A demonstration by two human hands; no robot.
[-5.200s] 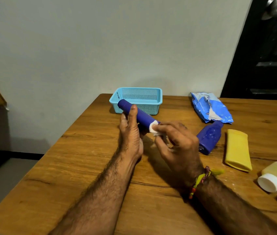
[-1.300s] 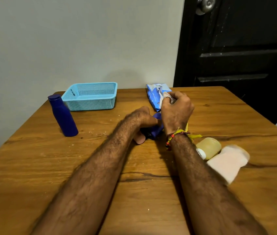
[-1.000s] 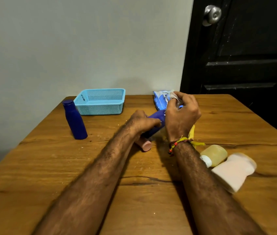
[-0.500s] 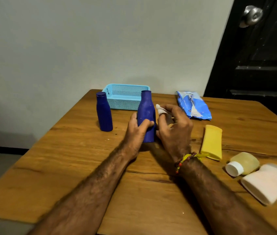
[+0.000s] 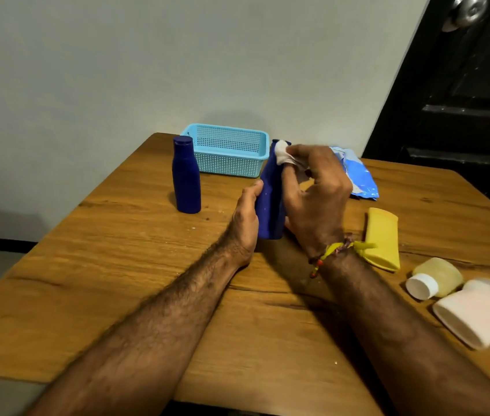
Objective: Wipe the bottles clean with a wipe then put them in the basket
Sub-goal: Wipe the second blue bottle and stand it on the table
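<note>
A pale wall (image 5: 177, 61) fills most of the background, and a black door (image 5: 460, 109) with a round metal knob (image 5: 468, 9) is seen to its right. A wooden table (image 5: 123, 283) with a dark grain and scattered pale crumbs is set against that wall. At the table's far edge a light blue mesh basket (image 5: 228, 150) is placed, with nothing visible inside it. Just left of the basket a dark blue bottle (image 5: 186, 175) is stood upright with its cap on. In front of the basket a second dark blue bottle (image 5: 270, 202) is held upright on the table; its lower body is gripped by the left hand (image 5: 245, 223), fingers curled round it. A small white wipe (image 5: 283, 154) is pinched in the right hand (image 5: 315, 193) and pressed against the top of that bottle. Right of the basket a blue wipe packet (image 5: 358, 178) is laid flat. Farther right and nearer the viewer, a yellow bottle (image 5: 383, 238), a pale yellow bottle with a white cap (image 5: 436, 279) and a white bottle (image 5: 478, 313) are laid on their sides.
</note>
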